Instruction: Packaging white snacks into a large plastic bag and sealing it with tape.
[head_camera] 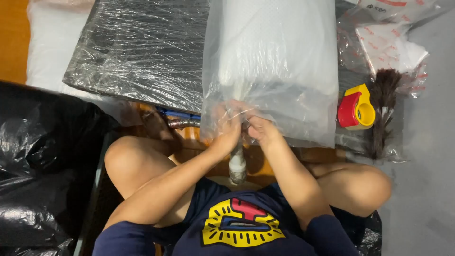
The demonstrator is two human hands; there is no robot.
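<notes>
Clear plastic bag [279, 90] over a white roll, frame centre, left hand [226, 132] and right hand [259, 129] fingers squeezing its gathered bottom shut, red-yellow tape holder [356, 108] right, wrapped dark slab [142, 52] upper left.

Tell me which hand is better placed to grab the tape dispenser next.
Right, probably. The right hand grips the clear bag on the side nearer the red and yellow tape dispenser; the left hand would have to cross over.

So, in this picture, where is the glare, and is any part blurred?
Head view: glare streaks the plastic-wrapped dark board and the clear bag; both hands, left hand and right hand, look slightly soft behind the film; the black bags lie in shadow.
</notes>
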